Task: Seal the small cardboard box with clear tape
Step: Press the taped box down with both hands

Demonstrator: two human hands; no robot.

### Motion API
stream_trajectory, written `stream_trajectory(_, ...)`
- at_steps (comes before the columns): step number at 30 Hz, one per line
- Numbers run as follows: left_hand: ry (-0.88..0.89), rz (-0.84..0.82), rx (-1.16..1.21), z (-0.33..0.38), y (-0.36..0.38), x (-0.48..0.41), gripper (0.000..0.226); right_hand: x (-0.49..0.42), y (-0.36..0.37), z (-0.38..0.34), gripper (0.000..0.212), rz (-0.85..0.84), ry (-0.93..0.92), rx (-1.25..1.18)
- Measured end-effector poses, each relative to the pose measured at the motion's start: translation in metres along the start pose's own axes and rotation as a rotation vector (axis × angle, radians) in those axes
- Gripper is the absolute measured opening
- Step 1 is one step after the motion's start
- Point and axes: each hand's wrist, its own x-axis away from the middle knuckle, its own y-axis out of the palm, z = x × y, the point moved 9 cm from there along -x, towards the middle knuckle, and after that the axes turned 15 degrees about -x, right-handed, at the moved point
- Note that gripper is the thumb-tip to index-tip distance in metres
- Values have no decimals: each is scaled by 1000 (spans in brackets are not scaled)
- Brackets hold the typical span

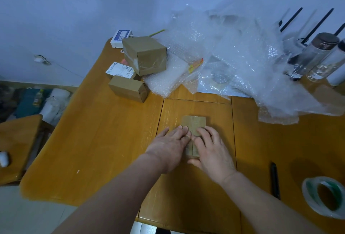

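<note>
The small, flat brown cardboard box [194, 127] lies mid-worktop [112, 140]. The left hand [169, 144] and right hand [211, 149] press on it with flat, spread fingers, gripping nothing. Rub outward from the centre seam, firmly, to bed any tape without bubbles; the clear tape roll [324, 196] waits well apart, right.

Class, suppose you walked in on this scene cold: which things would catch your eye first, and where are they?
First, the left hand and right hand pressed flat on the small cardboard box at the table's middle. Then the heap of bubble wrap at the far right, and the tape roll at the near right edge.
</note>
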Motion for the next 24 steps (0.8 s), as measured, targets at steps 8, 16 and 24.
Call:
stream_trajectory(8, -8, 10, -14, 0, 0, 0, 83, 2, -5, 14, 72, -83, -117, -12)
stream_trajectory(16, -15, 22, 15, 0, -1, -1, 84, 1, -14, -5, 73, 41, 37, -22)
stream_trajectory(24, -15, 0, 12, 1, -2, 1, 82, 1, -3, -3, 69, 16, 32, -31)
